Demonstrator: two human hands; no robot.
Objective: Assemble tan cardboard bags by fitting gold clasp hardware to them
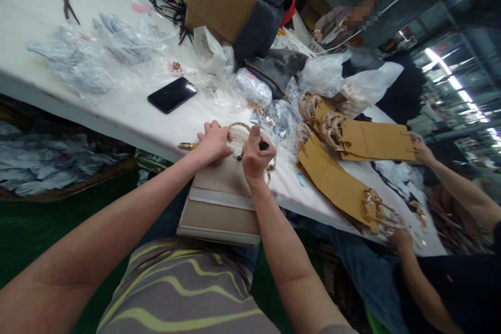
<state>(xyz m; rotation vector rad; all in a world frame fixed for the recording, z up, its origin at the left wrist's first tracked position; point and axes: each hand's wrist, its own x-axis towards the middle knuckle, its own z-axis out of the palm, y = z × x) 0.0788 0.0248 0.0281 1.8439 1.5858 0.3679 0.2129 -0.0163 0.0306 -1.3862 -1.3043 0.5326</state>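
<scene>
A stack of beige flat panels (223,214) rests over my lap against the table edge. Over its far end, my left hand (215,142) presses down with bent fingers beside a ringed handle (239,126); what its fingers hold, if anything, is hidden. My right hand (257,155) is closed in a fist around a dark tool (264,145), whose tip points toward the handle's end near my left hand. A gold metal piece (188,145) lies just left of my left hand.
Beyond my hands lie a black phone (172,95), plastic bags (82,62), pliers (69,8) and a cardboard box (219,0). At right, a co-worker's hands touch tan panels (376,141) with handles. Another person sits farther back.
</scene>
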